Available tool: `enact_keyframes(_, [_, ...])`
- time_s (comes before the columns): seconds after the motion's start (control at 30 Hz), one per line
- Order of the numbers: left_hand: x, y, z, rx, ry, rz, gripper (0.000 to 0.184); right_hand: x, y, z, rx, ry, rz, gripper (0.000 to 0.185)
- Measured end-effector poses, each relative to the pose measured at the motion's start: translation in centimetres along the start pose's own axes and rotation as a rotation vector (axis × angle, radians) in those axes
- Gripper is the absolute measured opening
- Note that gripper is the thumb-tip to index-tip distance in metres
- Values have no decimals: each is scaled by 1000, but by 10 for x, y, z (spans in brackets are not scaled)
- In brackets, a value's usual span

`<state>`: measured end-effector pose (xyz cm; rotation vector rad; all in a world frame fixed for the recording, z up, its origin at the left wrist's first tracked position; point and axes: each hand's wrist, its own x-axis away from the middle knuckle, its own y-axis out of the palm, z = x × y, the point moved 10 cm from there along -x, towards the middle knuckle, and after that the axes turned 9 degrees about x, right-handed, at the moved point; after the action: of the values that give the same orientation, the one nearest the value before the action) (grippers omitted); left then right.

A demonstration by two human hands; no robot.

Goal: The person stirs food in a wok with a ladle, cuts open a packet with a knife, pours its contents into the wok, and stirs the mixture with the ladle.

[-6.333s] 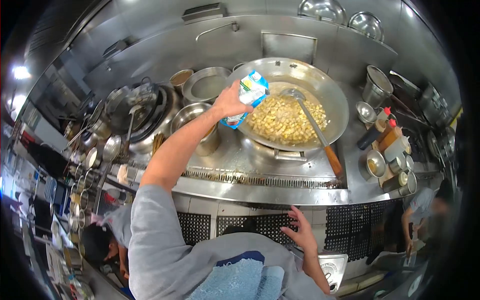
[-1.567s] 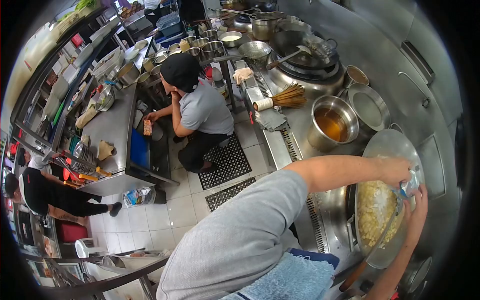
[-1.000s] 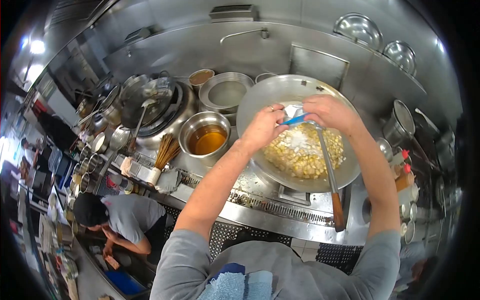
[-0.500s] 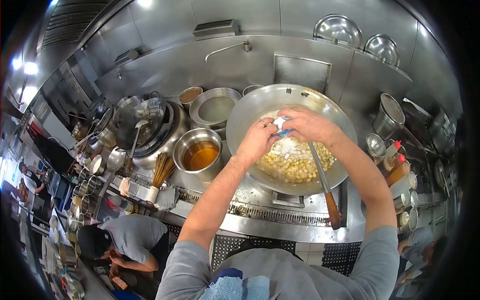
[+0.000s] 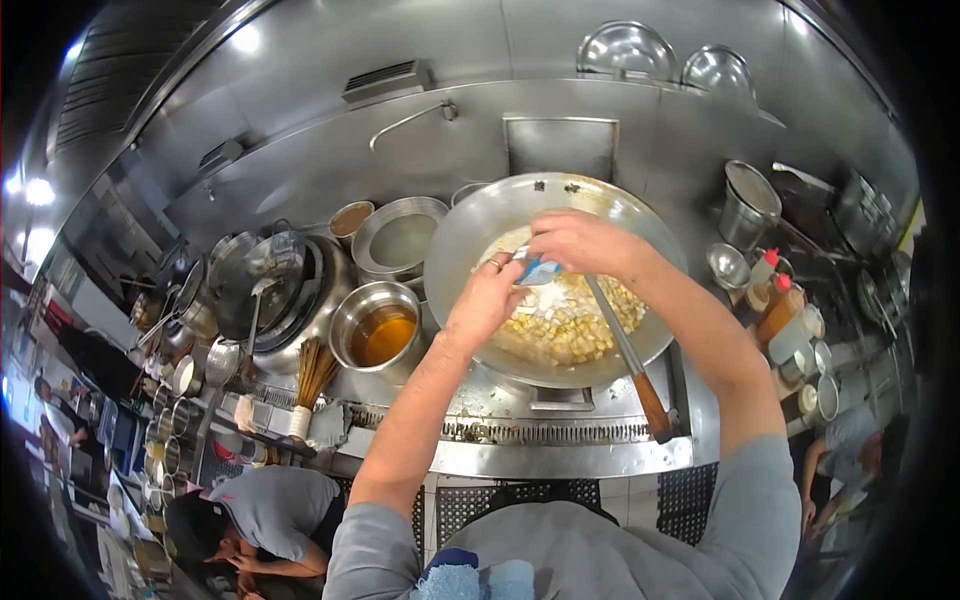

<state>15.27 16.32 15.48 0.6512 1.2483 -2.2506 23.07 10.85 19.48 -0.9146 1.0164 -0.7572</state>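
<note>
Over the large metal wok (image 5: 652,225), both my hands hold a small blue-and-white packet (image 5: 541,271). My left hand (image 5: 484,300), with a ring on one finger, grips its left side. Fingers of my right hand (image 5: 582,242) are closed on the top of it. White powder (image 5: 545,298) lies below the packet, on top of yellow and pale diced pieces (image 5: 565,338) in the wok. A long-handled utensil with a wooden grip (image 5: 652,405) leans on the near right rim; its head is hidden under my right hand and the food.
A pot of amber liquid (image 5: 383,335) and a pot of cloudy liquid (image 5: 403,242) stand left of the wok. Farther left are a dark wok (image 5: 262,300) and a bamboo brush (image 5: 316,372). Squeeze bottles (image 5: 780,312) stand at right. A co-worker (image 5: 265,510) bends at lower left.
The view has shifted, so the wok and pots sit farther left. The packet is tipped more, with more of its blue side showing. Both hands still hold it.
</note>
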Motion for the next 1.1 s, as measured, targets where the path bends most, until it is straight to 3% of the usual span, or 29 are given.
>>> enact_keyframes(0.1, [0,9,-13,30,8,10,25,16,-11,-10,79,30,39,15])
enact_keyframes(0.23, [4,13,-15,-35,38,-10,10,7,23,4,224,-5,53,13])
enact_keyframes(0.3, [0,8,-8,-58,58,40,4,6,17,11,134,-66,224,10])
enact_keyframes(0.37, [-2,9,-5,-155,84,65,8,1,19,12,182,-10,61,14])
enact_keyframes(0.43, [-2,7,-8,-191,74,102,9,8,8,7,134,-51,175,13])
enact_keyframes(0.53, [2,6,-12,-214,100,88,11,16,0,13,-112,84,231,10])
enact_keyframes(0.63, [1,11,-9,-219,42,-5,15,19,2,4,-84,69,149,9])
enact_keyframes(0.73, [-7,12,33,-143,169,38,15,14,4,2,59,23,182,7])
enact_keyframes(0.83, [-15,16,1,-146,99,-14,15,20,-10,-2,82,32,288,4])
enact_keyframes(0.93, [-18,16,4,-157,117,-23,16,24,-10,5,57,108,186,4])
enact_keyframes(1.03, [-20,16,11,-140,106,-31,16,24,3,16,46,119,91,18])
enact_keyframes(1.1, [-22,13,14,-145,135,-17,16,28,-1,13,62,67,228,15])
